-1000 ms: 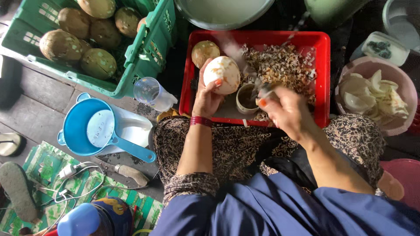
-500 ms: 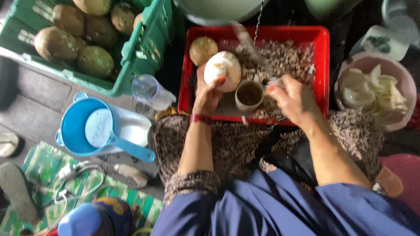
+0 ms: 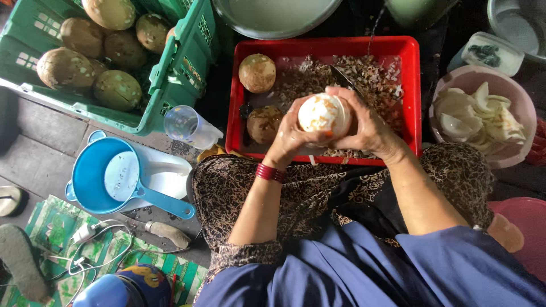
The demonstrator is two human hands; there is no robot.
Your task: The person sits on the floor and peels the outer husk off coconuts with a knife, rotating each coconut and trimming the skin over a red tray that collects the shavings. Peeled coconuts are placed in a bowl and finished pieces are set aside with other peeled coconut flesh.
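Note:
My left hand (image 3: 290, 139) cups a mostly white, partly peeled coconut (image 3: 322, 112) from below and the left, above the front of a red tray (image 3: 409, 68). My right hand (image 3: 369, 128) wraps the coconut's right side and grips a dark knife (image 3: 344, 79) whose blade points up and back past the coconut. Two brown coconut pieces (image 3: 257, 73) (image 3: 263, 124) lie in the tray's left half. Brown shavings (image 3: 369, 71) cover the tray's middle and right.
A green crate (image 3: 176, 74) of brown coconuts stands back left. A pink bowl (image 3: 515, 156) of white coconut pieces sits at right. A blue scoop (image 3: 102, 176), a clear cup (image 3: 190, 126), another knife (image 3: 165, 232) and cables lie on the floor at left.
The coconut moved from the tray's left part toward its middle. My right hand came off the small brown shell piece and closed on the coconut's right side with the knife.

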